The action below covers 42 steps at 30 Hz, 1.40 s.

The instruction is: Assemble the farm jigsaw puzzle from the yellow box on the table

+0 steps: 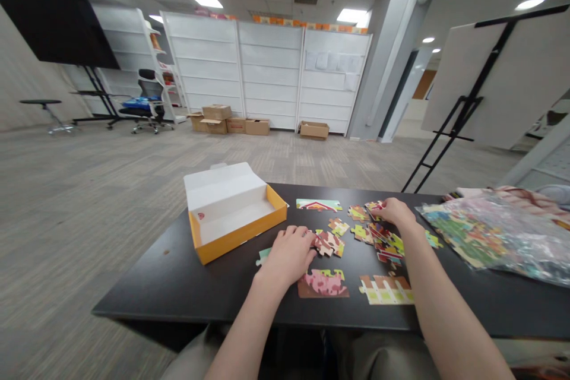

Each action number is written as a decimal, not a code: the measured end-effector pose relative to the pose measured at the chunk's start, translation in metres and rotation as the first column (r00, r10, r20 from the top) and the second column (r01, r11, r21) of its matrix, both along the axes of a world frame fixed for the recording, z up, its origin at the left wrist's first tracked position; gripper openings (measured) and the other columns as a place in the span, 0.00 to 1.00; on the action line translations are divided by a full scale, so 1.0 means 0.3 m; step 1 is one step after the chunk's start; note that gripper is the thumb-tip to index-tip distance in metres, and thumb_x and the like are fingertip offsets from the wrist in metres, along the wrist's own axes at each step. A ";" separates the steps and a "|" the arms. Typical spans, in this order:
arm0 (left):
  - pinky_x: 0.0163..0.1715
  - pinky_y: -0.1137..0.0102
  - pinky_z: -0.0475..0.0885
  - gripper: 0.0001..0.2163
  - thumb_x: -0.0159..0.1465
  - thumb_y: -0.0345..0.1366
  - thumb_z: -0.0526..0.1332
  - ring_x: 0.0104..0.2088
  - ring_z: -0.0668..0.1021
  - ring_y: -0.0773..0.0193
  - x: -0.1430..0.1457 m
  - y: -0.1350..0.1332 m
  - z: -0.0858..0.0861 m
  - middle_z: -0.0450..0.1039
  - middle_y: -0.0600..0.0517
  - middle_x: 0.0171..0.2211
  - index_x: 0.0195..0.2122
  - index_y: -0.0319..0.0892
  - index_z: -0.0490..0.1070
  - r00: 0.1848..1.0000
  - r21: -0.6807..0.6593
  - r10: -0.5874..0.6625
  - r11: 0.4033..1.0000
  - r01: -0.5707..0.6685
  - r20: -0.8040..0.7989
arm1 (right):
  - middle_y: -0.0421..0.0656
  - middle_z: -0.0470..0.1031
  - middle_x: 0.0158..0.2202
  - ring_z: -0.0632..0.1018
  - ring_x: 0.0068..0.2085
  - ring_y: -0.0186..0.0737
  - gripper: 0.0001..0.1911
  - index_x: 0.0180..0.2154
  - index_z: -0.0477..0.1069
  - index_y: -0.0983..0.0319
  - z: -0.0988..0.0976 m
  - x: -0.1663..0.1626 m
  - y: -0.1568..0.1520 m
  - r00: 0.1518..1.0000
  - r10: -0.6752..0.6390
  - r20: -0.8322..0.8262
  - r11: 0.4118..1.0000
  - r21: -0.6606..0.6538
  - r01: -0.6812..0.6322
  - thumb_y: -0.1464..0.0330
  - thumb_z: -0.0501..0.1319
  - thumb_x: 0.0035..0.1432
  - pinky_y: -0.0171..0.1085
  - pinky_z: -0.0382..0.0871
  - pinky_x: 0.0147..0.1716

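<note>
My left hand (pixel 291 253) rests over the dark table with its fingers bent and slightly apart. Its fingertips reach the edge of a cluster of brown-and-cream jigsaw pieces (pixel 330 244). Farther right, my right hand (pixel 395 212) pinches a jigsaw piece (pixel 374 208) above the tabletop. Below that hand lies a loose heap of mixed pieces (pixel 382 236). Nearest me are a joined pink pig section (pixel 324 284) and a joined fence section (pixel 387 290). A roof-patterned strip (pixel 319 205) lies at the back. A pale green piece (pixel 263 256) is partly hidden by my left hand.
An orange-and-white box (pixel 238 219) stands with its lid raised at the table's left. Clear plastic bags with colourful printed contents (pixel 494 228) cover the right side. The black table's (pixel 178 291) left and front edges show. A board on a stand (pixel 499 71) rises beyond.
</note>
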State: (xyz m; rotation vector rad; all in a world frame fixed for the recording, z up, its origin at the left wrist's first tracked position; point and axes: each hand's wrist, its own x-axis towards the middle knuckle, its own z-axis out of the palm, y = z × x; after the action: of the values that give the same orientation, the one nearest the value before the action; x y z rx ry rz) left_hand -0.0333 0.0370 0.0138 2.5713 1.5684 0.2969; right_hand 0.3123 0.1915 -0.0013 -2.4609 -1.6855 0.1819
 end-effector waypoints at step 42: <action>0.40 0.72 0.73 0.05 0.66 0.34 0.62 0.39 0.80 0.63 -0.001 0.150 -0.054 0.76 0.53 0.40 0.43 0.46 0.75 0.952 0.012 0.078 0.996 -0.085 0.296 | 0.41 0.79 0.34 0.79 0.33 0.35 0.21 0.37 0.73 0.61 -0.021 -0.502 -0.134 0.166 0.523 -0.836 0.791 0.403 -0.459 0.51 0.68 0.54 0.36 0.74 0.35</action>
State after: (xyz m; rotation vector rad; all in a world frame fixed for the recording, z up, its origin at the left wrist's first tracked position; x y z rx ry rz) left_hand -0.0336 0.0819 -0.0025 2.3461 1.5672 0.6788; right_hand 0.1618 0.1512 -0.0076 -1.0466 -1.6673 1.3168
